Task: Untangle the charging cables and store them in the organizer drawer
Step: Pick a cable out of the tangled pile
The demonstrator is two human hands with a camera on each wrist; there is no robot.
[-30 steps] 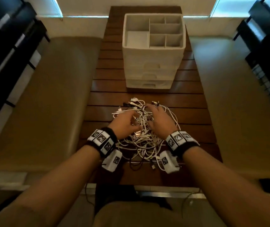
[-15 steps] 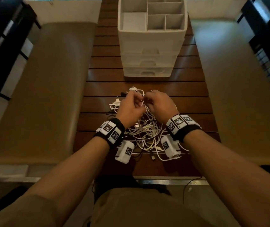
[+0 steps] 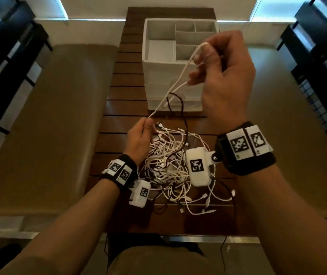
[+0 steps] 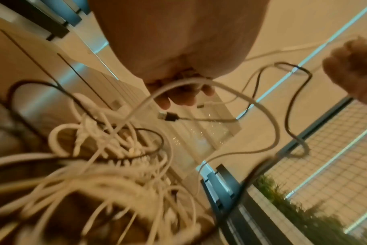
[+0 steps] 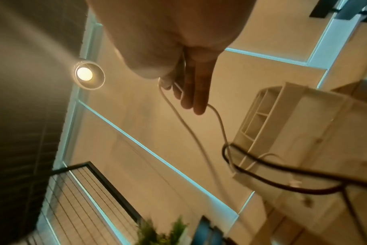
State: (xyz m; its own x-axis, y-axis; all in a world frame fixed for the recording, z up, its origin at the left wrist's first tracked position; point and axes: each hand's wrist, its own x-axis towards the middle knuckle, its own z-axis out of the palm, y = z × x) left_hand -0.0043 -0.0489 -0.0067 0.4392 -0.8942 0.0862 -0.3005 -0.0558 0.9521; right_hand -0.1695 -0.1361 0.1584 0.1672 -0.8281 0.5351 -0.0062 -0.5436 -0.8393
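Dark slatted wood makes up the worktop, a narrow one flanked by tan cushioned benches on either side. Toward its far end stands the white organizer, its top tray split into several open compartments, with drawer fronts stacked below.

On the near side of the organizer lies the tangle of charging cables, mostly white with a few dark strands, spreading to the worktop's near edge.

One white cable is lifted out of the tangle and stretched on a slant in front of the organizer. The right hand is raised above the tangle, in front of the organizer's near right corner; its grip is a pinch, thumb and fingertips closed on the upper end of that white cable, which loops over a finger. The left hand sits low at the far left edge of the tangle, fingers curled, pinching the same cable lower down.

A dark cable hangs in a loop off the lifted white cable, between the two hands, and trails down into the tangle.
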